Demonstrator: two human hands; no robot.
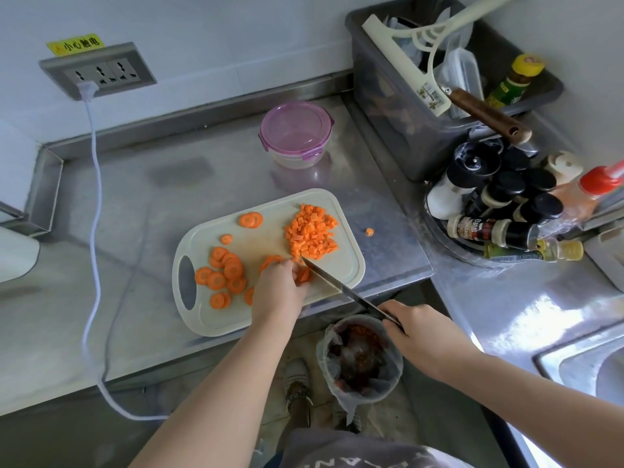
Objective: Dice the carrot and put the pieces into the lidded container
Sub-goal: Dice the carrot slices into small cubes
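Left hand (280, 287) grip pins few carrot slices (305, 274) on cutting board (216, 320); right hand (422, 332) grip wraps knife (337, 289) handle. I judge slices stiff, light, slick: hold edges, fingertips tucked. Diced pile (310, 231) beside blade; container (295, 133) lidded, behind board on bench (135, 204).

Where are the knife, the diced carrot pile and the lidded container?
knife (325, 276): head view, middle of the blade.
diced carrot pile (310, 231): head view, centre of the pile.
lidded container (294, 127): head view, purple lid top.
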